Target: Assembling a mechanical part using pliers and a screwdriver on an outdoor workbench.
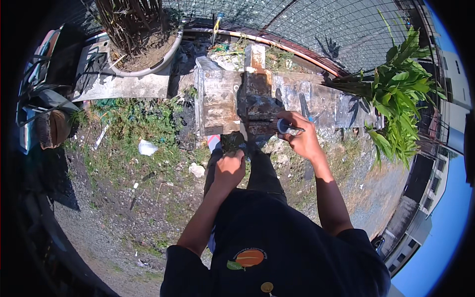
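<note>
My right hand [303,134] is closed around a small round cup or cap [284,125], dark-rimmed with a pale blue face. A thin dark stick [297,128] lies across it by the fingers. Both are above the near edge of a weathered wooden bench [292,89]. My left hand [230,169] is curled in front of my legs, just off the bench's near edge. Its back hides whatever the fingers may hold. Just beyond it is a dark, mottled patch [232,142] that I cannot make out. On the bench lies a long grey strip with a blue end [305,106].
Behind the bench run an orange-pink pipe [277,42] and a wire fence [316,20]. A large planter [148,70] stands far left, and a leafy green plant [401,94] leans in from the right. A white scrap [147,147] and a pale stone [197,170] lie on weedy ground.
</note>
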Demonstrator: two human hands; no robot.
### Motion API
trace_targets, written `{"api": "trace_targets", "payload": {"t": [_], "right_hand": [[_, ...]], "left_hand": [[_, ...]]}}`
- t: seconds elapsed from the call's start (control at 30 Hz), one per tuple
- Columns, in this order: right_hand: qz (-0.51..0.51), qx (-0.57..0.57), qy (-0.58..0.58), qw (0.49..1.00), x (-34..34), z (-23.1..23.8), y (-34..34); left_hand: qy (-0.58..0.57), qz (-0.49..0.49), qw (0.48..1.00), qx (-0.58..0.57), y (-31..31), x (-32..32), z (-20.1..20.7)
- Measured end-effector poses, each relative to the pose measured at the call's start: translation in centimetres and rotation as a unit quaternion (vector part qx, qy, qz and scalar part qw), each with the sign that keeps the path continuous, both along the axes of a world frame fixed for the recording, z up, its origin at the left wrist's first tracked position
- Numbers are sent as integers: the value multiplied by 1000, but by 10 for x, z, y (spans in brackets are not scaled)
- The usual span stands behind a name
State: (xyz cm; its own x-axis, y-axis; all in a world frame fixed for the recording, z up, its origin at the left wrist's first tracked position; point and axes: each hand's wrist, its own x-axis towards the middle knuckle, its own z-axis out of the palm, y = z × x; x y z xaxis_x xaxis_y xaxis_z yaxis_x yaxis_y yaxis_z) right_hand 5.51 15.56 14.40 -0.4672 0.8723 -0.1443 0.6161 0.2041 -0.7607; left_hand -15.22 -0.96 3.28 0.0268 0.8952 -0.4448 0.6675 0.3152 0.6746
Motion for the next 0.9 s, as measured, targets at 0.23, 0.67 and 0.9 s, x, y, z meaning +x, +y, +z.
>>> {"api": "trace_targets", "payload": {"t": [0.23, 0.67, 0.9], "right_hand": [[0, 2, 2, 1000, -1, 5, 0], [-20, 17, -17, 999, 0, 3, 0], [1, 4, 11, 1000, -18, 7, 0]], "left_hand": [[124, 10, 992, 16, -19, -25, -79], [-125, 45, 987, -93, -17, 98, -244], [-318, 172, 929, -79, -31, 171, -299]]}}
